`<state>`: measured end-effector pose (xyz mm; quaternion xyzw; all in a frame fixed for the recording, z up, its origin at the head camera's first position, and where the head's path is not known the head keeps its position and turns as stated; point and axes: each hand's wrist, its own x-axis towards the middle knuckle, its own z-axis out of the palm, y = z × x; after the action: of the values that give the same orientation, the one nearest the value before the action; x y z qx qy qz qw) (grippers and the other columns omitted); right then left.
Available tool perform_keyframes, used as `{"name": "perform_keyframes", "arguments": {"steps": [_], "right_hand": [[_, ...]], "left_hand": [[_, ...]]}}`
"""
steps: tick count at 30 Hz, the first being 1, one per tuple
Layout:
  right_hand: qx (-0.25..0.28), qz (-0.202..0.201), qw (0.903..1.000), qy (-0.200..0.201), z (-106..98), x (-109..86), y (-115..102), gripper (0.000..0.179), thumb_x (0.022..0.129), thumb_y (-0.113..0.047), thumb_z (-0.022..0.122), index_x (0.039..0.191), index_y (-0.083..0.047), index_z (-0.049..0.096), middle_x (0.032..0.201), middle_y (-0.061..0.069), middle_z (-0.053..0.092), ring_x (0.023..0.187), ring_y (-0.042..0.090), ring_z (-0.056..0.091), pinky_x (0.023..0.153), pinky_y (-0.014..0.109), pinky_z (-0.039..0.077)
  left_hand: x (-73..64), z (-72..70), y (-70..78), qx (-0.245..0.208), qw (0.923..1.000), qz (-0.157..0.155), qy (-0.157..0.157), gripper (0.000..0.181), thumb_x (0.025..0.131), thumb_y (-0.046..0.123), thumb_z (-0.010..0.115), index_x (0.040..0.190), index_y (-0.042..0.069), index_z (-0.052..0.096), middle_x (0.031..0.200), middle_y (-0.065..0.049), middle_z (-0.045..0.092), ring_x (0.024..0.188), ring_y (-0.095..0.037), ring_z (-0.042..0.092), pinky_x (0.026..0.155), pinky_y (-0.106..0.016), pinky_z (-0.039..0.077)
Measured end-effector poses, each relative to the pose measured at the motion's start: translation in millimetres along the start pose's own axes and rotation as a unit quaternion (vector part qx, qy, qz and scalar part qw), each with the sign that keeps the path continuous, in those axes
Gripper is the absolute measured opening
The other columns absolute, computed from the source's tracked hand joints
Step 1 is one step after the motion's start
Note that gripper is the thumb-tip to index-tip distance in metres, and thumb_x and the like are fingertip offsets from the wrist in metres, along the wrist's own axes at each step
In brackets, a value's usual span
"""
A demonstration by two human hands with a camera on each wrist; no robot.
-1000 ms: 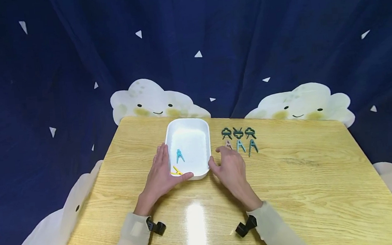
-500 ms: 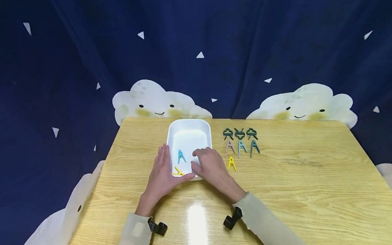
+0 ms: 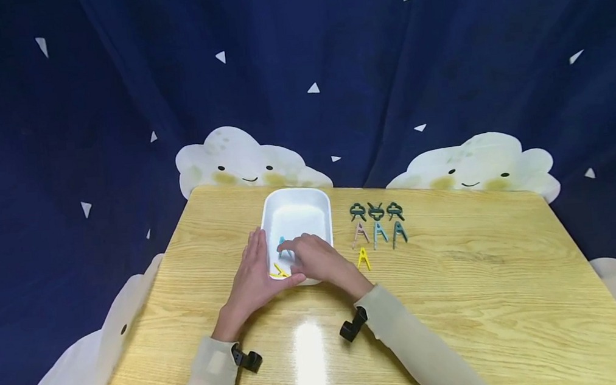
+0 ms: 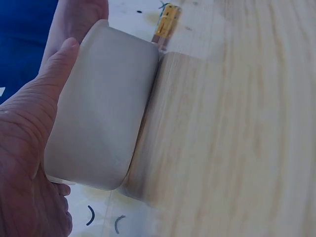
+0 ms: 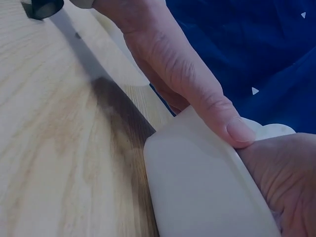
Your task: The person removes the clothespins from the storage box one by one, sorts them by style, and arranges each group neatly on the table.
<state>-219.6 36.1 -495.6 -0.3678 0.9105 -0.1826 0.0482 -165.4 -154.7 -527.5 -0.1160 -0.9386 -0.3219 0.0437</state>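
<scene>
A white plastic tray (image 3: 304, 214) stands on the table. My left hand (image 3: 251, 271) holds its near left corner, fingers flat along the left wall and thumb along the near rim; the left wrist view shows that thumb (image 4: 58, 64) from the side. Inside lie a light-blue clothespin (image 3: 282, 241) and a yellow clothespin (image 3: 279, 272). My right hand (image 3: 318, 257) reaches over the near right rim, index fingertip overlapping the blue clothespin, thumb apart from the index finger. The tray's wall hides its fingers in the right wrist view, where only the back of the hand (image 5: 291, 177) shows.
Right of the tray are rows of clips: dark green cloud-shaped clips (image 3: 376, 211) at the back, then pink (image 3: 360, 233), light-blue (image 3: 380, 234) and dark teal (image 3: 399, 233) clothespins, and one yellow clothespin (image 3: 364, 259) nearest. A dark blue curtain (image 3: 275, 67) hangs behind the wooden table (image 3: 488, 299).
My right hand has moved left, from beside the tray to over the blue clothespin inside it, uncovering the yellow clothespin on the table. The left hand has kept its place on the tray.
</scene>
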Motion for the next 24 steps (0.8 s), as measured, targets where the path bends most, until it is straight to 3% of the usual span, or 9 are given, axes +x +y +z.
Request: {"name": "perform_keyframes", "arguments": {"steps": [3, 6, 14, 20, 24], "right_hand": [[-0.009, -0.028, 0.9992, -0.028, 1.9, 4.6, 1.7, 0.057, 0.084, -0.002, 0.078, 0.139, -0.019, 0.07, 0.081, -0.004, 0.067, 0.076, 0.013, 0.052, 0.081, 0.032, 0.05], [-0.015, -0.048, 0.9976, -0.049, 3.3, 6.7, 3.7, 0.06, 0.084, 0.002, 0.075, 0.138, -0.023, 0.071, 0.072, -0.006, 0.061, 0.07, 0.012, 0.049, 0.075, 0.029, 0.048], [-0.01, -0.07, 0.9958, -0.058, 2.4, 10.1, 4.8, 0.058, 0.085, 0.007, 0.071, 0.133, -0.025, 0.074, 0.071, -0.007, 0.056, 0.074, 0.014, 0.048, 0.071, 0.027, 0.042], [0.014, -0.069, 0.9952, -0.068, 3.0, 11.9, 6.2, 0.043, 0.086, 0.001, 0.076, 0.122, -0.023, 0.081, 0.075, -0.007, 0.058, 0.077, 0.013, 0.05, 0.072, 0.026, 0.042], [0.002, -0.055, 0.9975, -0.045, 3.4, 11.1, 6.3, 0.033, 0.08, 0.001, 0.077, 0.107, -0.018, 0.084, 0.086, -0.003, 0.064, 0.079, 0.014, 0.052, 0.074, 0.027, 0.045]], "left_hand": [[-1.3, -0.2, 0.3, 0.002, 1.0, -0.001, -0.004, 0.141, 0.075, 0.081, 0.074, 0.165, -0.003, 0.005, 0.174, -0.02, 0.005, 0.161, -0.037, 0.004, 0.129, -0.056, 0.013], [-1.7, 0.3, 0.8, 0.001, 1.0, -0.003, -0.009, 0.141, 0.075, 0.083, 0.072, 0.165, -0.003, 0.005, 0.174, -0.019, 0.003, 0.161, -0.036, 0.003, 0.129, -0.057, 0.013], [1.0, 1.2, -0.7, -0.003, 1.0, -0.006, -0.007, 0.142, 0.075, 0.083, 0.073, 0.166, -0.002, 0.003, 0.175, -0.018, 0.003, 0.162, -0.034, 0.002, 0.13, -0.052, 0.011], [1.5, 0.6, -2.0, -0.003, 1.0, -0.006, -0.006, 0.142, 0.075, 0.082, 0.074, 0.166, -0.002, 0.003, 0.175, -0.018, 0.002, 0.161, -0.035, 0.002, 0.13, -0.051, 0.01], [1.7, 0.3, -2.2, -0.004, 1.0, -0.005, -0.004, 0.142, 0.075, 0.082, 0.074, 0.166, -0.001, 0.003, 0.175, -0.017, 0.003, 0.162, -0.035, 0.003, 0.13, -0.052, 0.011]]}}
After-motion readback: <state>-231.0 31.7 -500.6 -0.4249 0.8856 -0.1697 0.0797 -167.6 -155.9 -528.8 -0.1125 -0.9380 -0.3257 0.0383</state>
